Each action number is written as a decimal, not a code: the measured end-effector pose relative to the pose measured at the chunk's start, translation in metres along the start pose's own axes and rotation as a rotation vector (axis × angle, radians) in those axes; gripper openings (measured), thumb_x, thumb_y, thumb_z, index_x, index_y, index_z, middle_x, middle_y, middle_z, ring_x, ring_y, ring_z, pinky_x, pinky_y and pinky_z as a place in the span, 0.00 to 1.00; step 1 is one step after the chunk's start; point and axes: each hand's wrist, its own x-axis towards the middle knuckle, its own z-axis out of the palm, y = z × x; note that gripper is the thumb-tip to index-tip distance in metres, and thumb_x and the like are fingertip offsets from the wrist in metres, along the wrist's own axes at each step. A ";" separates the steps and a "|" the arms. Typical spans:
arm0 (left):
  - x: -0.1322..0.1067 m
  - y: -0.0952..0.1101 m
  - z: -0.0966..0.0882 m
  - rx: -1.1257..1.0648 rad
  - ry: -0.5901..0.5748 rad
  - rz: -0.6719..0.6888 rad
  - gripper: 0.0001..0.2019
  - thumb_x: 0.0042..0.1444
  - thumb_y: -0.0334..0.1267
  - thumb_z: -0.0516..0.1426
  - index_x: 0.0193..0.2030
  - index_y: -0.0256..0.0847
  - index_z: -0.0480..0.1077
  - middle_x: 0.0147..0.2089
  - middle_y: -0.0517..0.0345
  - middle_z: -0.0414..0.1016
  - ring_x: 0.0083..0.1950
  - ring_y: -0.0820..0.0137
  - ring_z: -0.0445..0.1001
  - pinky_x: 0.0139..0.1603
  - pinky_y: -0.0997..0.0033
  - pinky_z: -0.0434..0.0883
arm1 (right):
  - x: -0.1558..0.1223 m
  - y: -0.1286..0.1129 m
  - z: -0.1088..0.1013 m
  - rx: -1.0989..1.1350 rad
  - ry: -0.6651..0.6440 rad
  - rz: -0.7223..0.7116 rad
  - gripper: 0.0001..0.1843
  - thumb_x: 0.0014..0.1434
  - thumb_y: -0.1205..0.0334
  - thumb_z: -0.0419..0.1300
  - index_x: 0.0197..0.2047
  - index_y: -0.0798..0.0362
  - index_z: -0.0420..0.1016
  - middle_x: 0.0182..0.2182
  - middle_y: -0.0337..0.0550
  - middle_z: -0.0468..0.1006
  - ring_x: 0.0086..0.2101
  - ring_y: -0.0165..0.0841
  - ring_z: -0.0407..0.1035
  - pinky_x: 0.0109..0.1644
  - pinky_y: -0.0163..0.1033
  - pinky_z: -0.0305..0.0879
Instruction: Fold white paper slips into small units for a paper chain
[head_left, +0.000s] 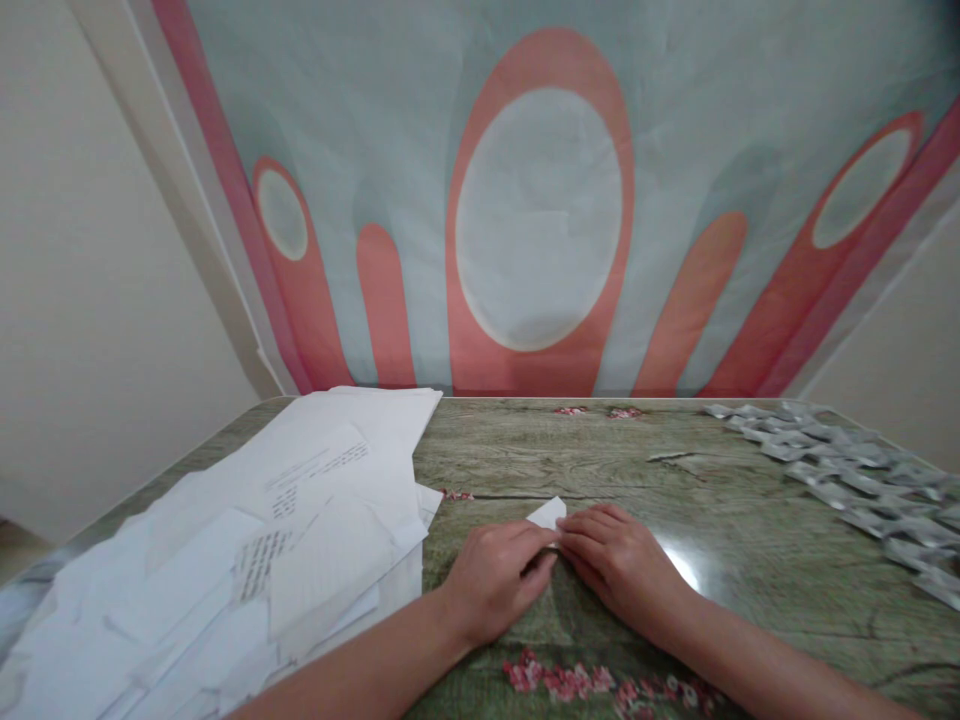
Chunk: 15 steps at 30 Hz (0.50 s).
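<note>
A small piece of folded white paper (548, 513) lies at the middle of the table, partly covered by my fingers. My left hand (501, 575) is closed on its lower left side, with the thumb bent under the fingers. From the right, my right hand (619, 555) presses its fingers together on the paper's right edge. The fingertips of both hands nearly meet there. The lower part of the paper is hidden behind them.
Loose white sheets (330, 550), some printed, pile up on the left of the wood-patterned table (510, 450). Rows of folded paper pieces (847, 470) lie along the right side. A grey and red patterned sheet (420, 120) stands behind the table.
</note>
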 end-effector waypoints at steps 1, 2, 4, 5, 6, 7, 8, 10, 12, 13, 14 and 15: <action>0.001 0.000 0.000 -0.035 0.006 -0.035 0.13 0.57 0.33 0.55 0.50 0.43 0.68 0.45 0.58 0.75 0.44 0.68 0.73 0.46 0.71 0.67 | 0.000 0.000 -0.001 0.001 -0.003 0.004 0.09 0.59 0.70 0.56 0.38 0.52 0.77 0.39 0.43 0.80 0.39 0.36 0.71 0.47 0.44 0.62; 0.002 0.000 -0.001 -0.065 0.010 -0.067 0.15 0.56 0.33 0.57 0.50 0.44 0.68 0.45 0.58 0.75 0.44 0.68 0.72 0.47 0.71 0.67 | 0.001 -0.001 -0.001 0.002 -0.007 0.011 0.09 0.58 0.70 0.56 0.38 0.52 0.77 0.38 0.43 0.80 0.39 0.36 0.71 0.47 0.43 0.62; 0.005 -0.001 -0.001 -0.118 0.018 -0.123 0.15 0.55 0.33 0.57 0.50 0.44 0.68 0.43 0.58 0.75 0.44 0.68 0.72 0.47 0.70 0.67 | 0.001 -0.001 -0.001 0.004 -0.016 0.024 0.09 0.59 0.70 0.56 0.38 0.52 0.77 0.38 0.43 0.79 0.39 0.36 0.71 0.47 0.43 0.62; 0.006 -0.001 -0.001 -0.144 0.022 -0.147 0.14 0.56 0.32 0.56 0.50 0.44 0.69 0.42 0.58 0.75 0.43 0.68 0.72 0.46 0.71 0.67 | 0.001 -0.001 -0.001 0.004 -0.018 0.028 0.09 0.59 0.70 0.55 0.38 0.52 0.77 0.38 0.42 0.79 0.39 0.35 0.70 0.47 0.43 0.62; 0.008 -0.002 -0.001 -0.171 0.028 -0.169 0.13 0.56 0.31 0.55 0.49 0.44 0.70 0.41 0.58 0.75 0.41 0.68 0.72 0.46 0.71 0.67 | 0.001 -0.001 -0.001 0.005 -0.020 0.033 0.10 0.59 0.70 0.55 0.38 0.52 0.77 0.38 0.42 0.79 0.39 0.35 0.70 0.47 0.43 0.62; 0.010 -0.003 0.000 -0.198 0.035 -0.187 0.12 0.57 0.31 0.55 0.48 0.44 0.70 0.40 0.58 0.75 0.41 0.69 0.72 0.45 0.71 0.67 | 0.000 -0.001 0.000 0.007 -0.023 0.036 0.10 0.60 0.70 0.54 0.38 0.52 0.77 0.38 0.42 0.79 0.40 0.35 0.70 0.47 0.43 0.62; 0.012 -0.004 0.001 -0.219 0.042 -0.202 0.12 0.57 0.31 0.55 0.47 0.43 0.71 0.40 0.58 0.75 0.41 0.69 0.72 0.46 0.71 0.67 | 0.000 0.000 0.000 0.010 -0.030 0.036 0.10 0.60 0.70 0.54 0.38 0.51 0.76 0.38 0.42 0.79 0.40 0.35 0.70 0.48 0.43 0.62; 0.015 -0.005 0.003 -0.247 0.056 -0.229 0.12 0.56 0.31 0.55 0.47 0.43 0.71 0.40 0.57 0.75 0.41 0.68 0.72 0.46 0.71 0.66 | 0.000 0.002 -0.001 0.025 -0.055 0.031 0.11 0.61 0.69 0.53 0.39 0.51 0.76 0.39 0.42 0.79 0.41 0.35 0.70 0.49 0.43 0.61; 0.017 -0.006 0.005 -0.254 0.061 -0.256 0.13 0.55 0.30 0.55 0.47 0.42 0.71 0.40 0.57 0.75 0.41 0.68 0.72 0.46 0.70 0.66 | 0.000 0.005 -0.003 0.054 -0.097 0.016 0.12 0.61 0.69 0.52 0.41 0.50 0.75 0.41 0.43 0.78 0.42 0.35 0.70 0.50 0.44 0.60; 0.018 -0.007 0.005 -0.254 0.062 -0.267 0.13 0.55 0.30 0.55 0.47 0.42 0.71 0.40 0.56 0.75 0.41 0.68 0.72 0.46 0.70 0.66 | 0.000 0.006 -0.006 0.073 -0.127 0.004 0.13 0.61 0.70 0.51 0.43 0.50 0.75 0.42 0.43 0.78 0.43 0.35 0.69 0.51 0.44 0.60; 0.018 -0.007 0.006 -0.253 0.063 -0.275 0.13 0.55 0.31 0.55 0.48 0.42 0.71 0.40 0.56 0.75 0.41 0.67 0.72 0.46 0.70 0.67 | 0.000 0.008 -0.008 0.090 -0.157 -0.007 0.15 0.60 0.71 0.51 0.46 0.50 0.74 0.43 0.44 0.77 0.44 0.36 0.69 0.51 0.44 0.60; 0.019 -0.007 0.006 -0.253 0.064 -0.279 0.13 0.56 0.31 0.54 0.48 0.42 0.71 0.40 0.56 0.75 0.41 0.67 0.71 0.46 0.69 0.67 | 0.000 0.010 -0.011 0.104 -0.184 -0.016 0.17 0.60 0.72 0.50 0.49 0.51 0.72 0.44 0.44 0.77 0.44 0.36 0.68 0.51 0.45 0.60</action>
